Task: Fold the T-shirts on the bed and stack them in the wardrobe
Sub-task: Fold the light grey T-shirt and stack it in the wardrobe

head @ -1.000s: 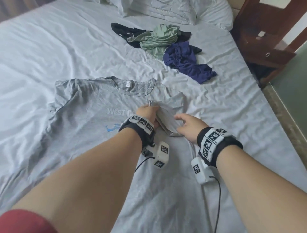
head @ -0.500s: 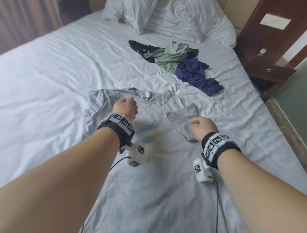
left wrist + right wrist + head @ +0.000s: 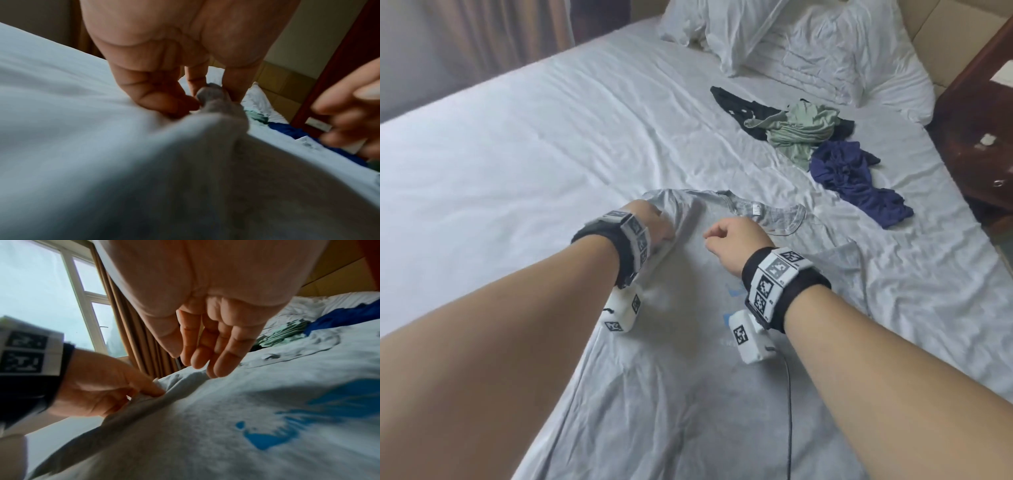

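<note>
A grey T-shirt with blue print lies front-up on the white bed, its right sleeve folded inward. My left hand pinches the shirt's left sleeve edge between thumb and fingers, lifting a ridge of cloth. My right hand hovers over the chest just right of it, fingers loosely extended and holding nothing. A heap of unfolded shirts lies farther up the bed: black, pale green, navy.
White pillows sit at the head of the bed. A dark wooden bedside cabinet stands at the right edge. Brown curtains and a window are on the left. Wide bare sheet spreads to the left.
My left hand moved left from the shirt's right side across to the left sleeve and took hold of it. My right hand left the folded right sleeve and moved toward the chest.
</note>
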### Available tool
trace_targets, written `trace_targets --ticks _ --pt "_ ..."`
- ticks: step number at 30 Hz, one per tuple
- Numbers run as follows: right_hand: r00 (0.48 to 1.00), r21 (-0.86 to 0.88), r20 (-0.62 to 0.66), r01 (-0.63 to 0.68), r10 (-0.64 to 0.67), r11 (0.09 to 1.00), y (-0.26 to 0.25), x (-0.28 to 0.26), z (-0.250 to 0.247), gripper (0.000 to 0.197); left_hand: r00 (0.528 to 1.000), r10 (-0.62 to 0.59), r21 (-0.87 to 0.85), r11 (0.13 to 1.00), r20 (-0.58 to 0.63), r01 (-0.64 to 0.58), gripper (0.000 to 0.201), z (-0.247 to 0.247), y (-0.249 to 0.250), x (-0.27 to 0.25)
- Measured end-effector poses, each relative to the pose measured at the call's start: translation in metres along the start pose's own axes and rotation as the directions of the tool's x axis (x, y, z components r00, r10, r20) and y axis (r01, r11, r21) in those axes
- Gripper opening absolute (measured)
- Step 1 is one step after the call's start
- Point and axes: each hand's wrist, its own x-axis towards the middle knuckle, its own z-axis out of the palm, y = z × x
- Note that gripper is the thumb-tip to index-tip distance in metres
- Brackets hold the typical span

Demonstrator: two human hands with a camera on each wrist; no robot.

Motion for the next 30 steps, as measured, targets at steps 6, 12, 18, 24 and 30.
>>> trace_targets --ticks 6,12,18,24,30 --pt "0.965 -0.128 0.252 0.106 -0.071 0.986 -0.037 0.020 0.020 0.070 0.995 -0.048 -0.704 0.704 0.086 0.095 0.018 0.004 -0.030 0.004" --pt "0.940 -0.229 0.340 0.096 -0.013 0.969 -0.040 0.034 0.038 0.083 0.991 -0.102 -0.964 0.243 0.085 0.107 0.028 -0.006 -0.077 0.015" --pt "0.979 -0.313 0.202 0.065 0.000 0.947 -0.035 0.053 0.055 0.091 0.981 -0.187 -0.741 0.653 0.044 0.158 0.012 -0.031 -0.105 0.029" --pt "0.959 -0.395 0.281 0.144 -0.030 0.907 -0.045 0.059 0.073 0.123 0.888 -0.208 -0.850 0.265 0.410 0.455 0.091 -0.011 -0.139 0.035" --pt "0.939 -0.452 0.337 0.100 0.066 0.886 -0.046 0.070 0.084 0.141 0.945 -0.228 -0.886 0.350 0.233 0.303 0.076 0.012 -0.169 0.085"
